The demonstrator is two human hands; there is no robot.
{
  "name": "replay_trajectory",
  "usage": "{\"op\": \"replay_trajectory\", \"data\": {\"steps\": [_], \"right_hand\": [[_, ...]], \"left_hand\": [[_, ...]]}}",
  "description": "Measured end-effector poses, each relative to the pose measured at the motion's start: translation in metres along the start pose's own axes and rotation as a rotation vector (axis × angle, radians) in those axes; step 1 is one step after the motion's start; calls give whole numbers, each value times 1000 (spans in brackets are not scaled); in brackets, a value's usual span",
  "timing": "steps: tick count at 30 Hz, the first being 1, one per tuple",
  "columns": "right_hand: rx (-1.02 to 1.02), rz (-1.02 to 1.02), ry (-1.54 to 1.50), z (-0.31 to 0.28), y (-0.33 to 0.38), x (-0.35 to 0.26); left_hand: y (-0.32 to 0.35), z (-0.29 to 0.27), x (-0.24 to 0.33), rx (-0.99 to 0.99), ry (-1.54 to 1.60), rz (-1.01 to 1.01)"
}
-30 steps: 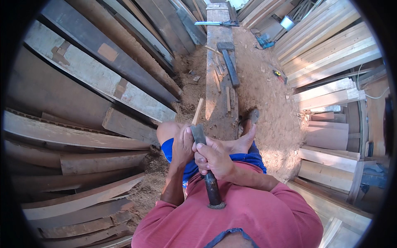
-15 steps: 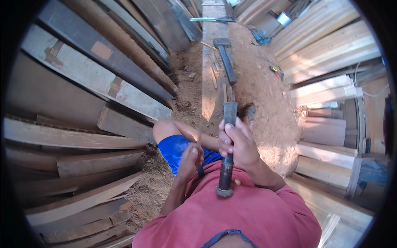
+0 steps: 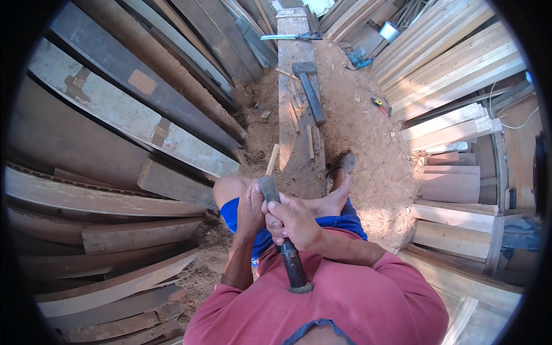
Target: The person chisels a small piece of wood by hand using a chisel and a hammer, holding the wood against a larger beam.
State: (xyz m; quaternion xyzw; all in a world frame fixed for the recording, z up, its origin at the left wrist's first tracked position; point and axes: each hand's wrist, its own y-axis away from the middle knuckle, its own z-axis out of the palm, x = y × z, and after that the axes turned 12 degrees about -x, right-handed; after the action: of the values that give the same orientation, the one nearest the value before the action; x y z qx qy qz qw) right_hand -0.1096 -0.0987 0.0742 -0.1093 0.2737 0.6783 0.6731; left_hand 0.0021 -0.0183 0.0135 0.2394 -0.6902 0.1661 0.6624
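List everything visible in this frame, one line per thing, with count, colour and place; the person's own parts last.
chisel: one, dark handle with metal end ring, upright in both hands at centre.
beam: one, grey-brown, long, running from the person's foot to the top.
mallet: one, dark, lying on the beam.
saw: one, grey blade, across the beam's far end.
wood chips: several, pale, on the beam.
planks left: many, weathered grey-brown, stacked.
planks right: many, pale, stacked.
sawdust floor: reddish-brown.
foot: one, bare, beside the beam.
left hand: on the chisel.
right hand: grip closed round the chisel handle.
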Motion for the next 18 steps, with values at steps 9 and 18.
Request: {"op": "replay_trajectory", "data": {"steps": [9,18], "right_hand": [[41,-134,148,-13,15,-4],[208,-256,452,-52,25,-59]], "left_hand": [[17,2,-1,-120,-295,28],[50,19,-28,-229,23,-52]]}}
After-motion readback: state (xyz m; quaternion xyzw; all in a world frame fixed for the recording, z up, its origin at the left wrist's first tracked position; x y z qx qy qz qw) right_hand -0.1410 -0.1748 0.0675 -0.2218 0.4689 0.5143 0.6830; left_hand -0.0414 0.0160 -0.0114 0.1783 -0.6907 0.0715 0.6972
